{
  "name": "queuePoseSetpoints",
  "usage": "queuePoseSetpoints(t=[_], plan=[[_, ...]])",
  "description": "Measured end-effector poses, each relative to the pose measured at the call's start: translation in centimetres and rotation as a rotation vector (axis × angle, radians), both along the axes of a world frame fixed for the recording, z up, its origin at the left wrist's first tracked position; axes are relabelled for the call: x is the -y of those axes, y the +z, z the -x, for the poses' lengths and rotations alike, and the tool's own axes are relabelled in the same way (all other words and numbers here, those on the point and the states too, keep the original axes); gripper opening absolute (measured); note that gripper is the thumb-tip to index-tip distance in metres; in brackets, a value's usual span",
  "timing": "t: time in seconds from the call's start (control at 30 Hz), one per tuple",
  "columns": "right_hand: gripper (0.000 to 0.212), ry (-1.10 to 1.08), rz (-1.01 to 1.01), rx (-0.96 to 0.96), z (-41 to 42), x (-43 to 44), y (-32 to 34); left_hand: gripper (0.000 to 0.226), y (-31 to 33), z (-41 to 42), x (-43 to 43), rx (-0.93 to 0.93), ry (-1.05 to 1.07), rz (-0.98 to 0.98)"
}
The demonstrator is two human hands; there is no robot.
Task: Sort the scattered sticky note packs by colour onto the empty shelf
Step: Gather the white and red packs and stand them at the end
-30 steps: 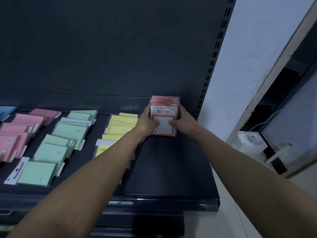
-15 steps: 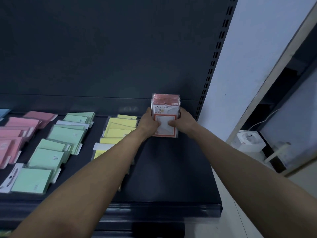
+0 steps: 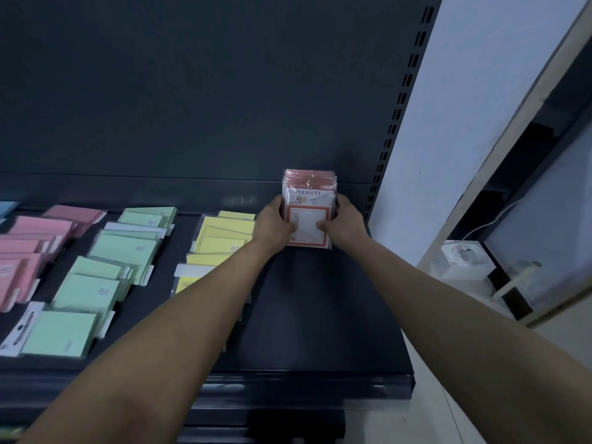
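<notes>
At the far left edge of the dark metal shelf point(image 3: 320, 331) we see a corner of a pale blue sticky note pack point(image 3: 6, 207), then flat pink sticky note packs point(image 3: 38, 233), then overlapping rows of mint green sticky note packs point(image 3: 123, 248), then pale yellow sticky note packs point(image 3: 224, 233) partly hidden behind the person's left forearm. Just right of the yellow ones, the left hand point(image 3: 274, 224) clamps the left edge of an upright stack of clear-wrapped red and white sticky note packs printed UNIVERSITY point(image 3: 309, 195), thumb on the front face, the other fingers curled out of sight behind. The stack sits over the back of the shelf's bare right end, near the back panel; we cannot tell whether its lower edge touches the shelf. The right hand point(image 3: 347, 221) clamps the stack's right edge the same way, thumb on the front. Further right we see a slotted dark metal upright point(image 3: 397, 116), a white wall point(image 3: 464, 91) and a white square box point(image 3: 461, 259)
</notes>
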State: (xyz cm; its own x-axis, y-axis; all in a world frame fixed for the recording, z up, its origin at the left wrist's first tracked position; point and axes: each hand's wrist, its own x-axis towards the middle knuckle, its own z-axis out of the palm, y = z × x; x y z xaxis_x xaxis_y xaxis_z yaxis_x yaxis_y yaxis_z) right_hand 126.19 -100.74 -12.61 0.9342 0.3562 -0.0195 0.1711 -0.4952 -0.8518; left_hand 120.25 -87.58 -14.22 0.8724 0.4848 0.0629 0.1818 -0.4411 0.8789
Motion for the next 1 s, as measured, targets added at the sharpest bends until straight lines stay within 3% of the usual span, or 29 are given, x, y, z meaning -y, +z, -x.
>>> queuePoseSetpoints(t=[0.2,0.4,1.0], plan=[[0.066,0.038,0.076,-0.046,-0.1,0.5,-0.6,0.053,-0.7,0.1,-0.1,-0.082,0.005,-0.06],[0.066,0.007,0.041,0.033,-0.2,0.0,-0.8,0.069,-0.4,0.3,0.1,0.022,0.043,-0.016],[0.059,0.04,0.134,-0.044,-0.5,-0.3,-0.3,0.049,0.3,0.0,0.0,-0.068,0.031,-0.048]])
